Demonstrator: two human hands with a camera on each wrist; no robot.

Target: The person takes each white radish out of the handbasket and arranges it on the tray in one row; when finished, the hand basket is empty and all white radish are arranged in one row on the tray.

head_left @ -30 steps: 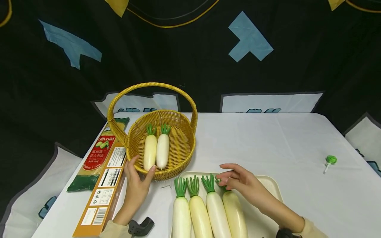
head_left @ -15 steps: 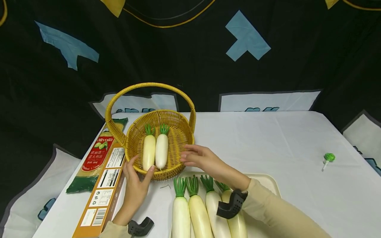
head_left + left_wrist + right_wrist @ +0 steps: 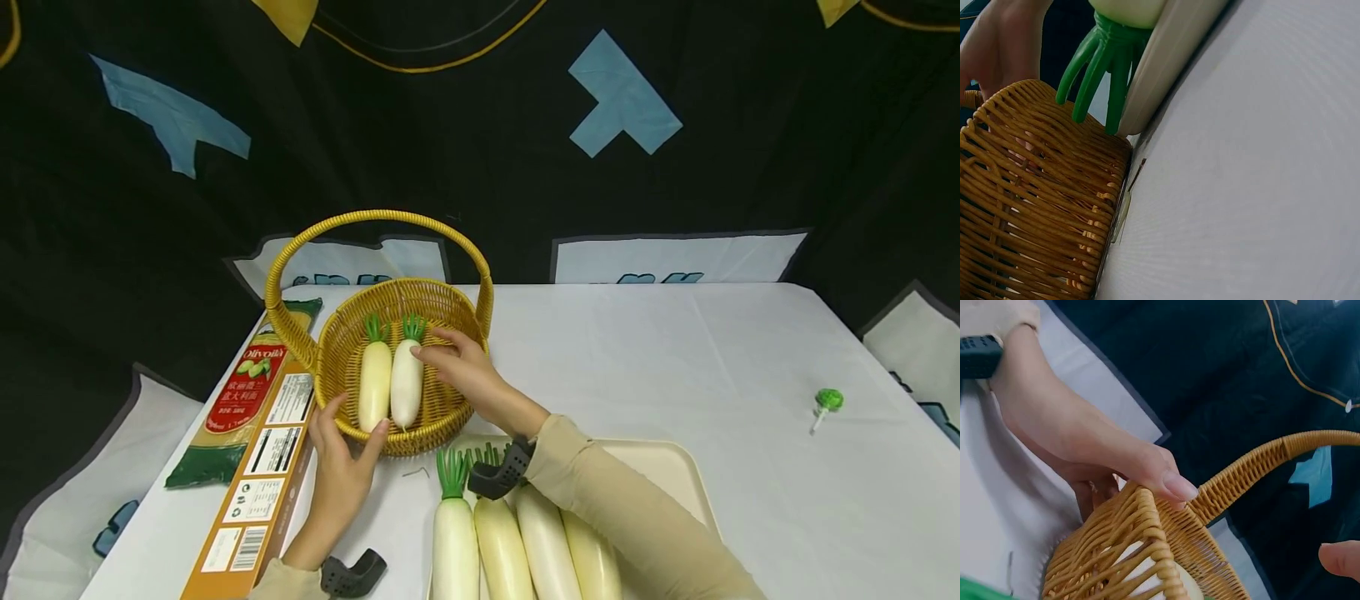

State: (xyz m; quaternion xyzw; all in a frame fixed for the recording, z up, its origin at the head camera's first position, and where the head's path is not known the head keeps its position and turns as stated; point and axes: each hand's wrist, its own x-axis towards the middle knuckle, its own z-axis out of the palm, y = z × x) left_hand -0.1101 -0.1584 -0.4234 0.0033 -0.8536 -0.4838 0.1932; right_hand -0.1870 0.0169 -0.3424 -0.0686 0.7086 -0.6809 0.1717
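In the head view, a yellow wicker basket with a tall handle holds two daikon radishes, a cream one and a whiter one to its right. My left hand holds the basket's near rim. The right wrist view shows its thumb over the rim and the fingers outside. My right hand reaches over the basket's right side, fingers loosely bent. Its thumb tip is at the whiter daikon's upper part; whether it touches cannot be told. The left wrist view shows mostly the basket's woven side.
Several daikons with green tops lie on a cream tray in front, partly under my right sleeve. Left of the basket are a pasta bag and an orange box. A green lollipop lies far right.
My right hand has moved left and away from me, from above the tray's daikons to inside the basket. My left hand has stayed at the basket rim.
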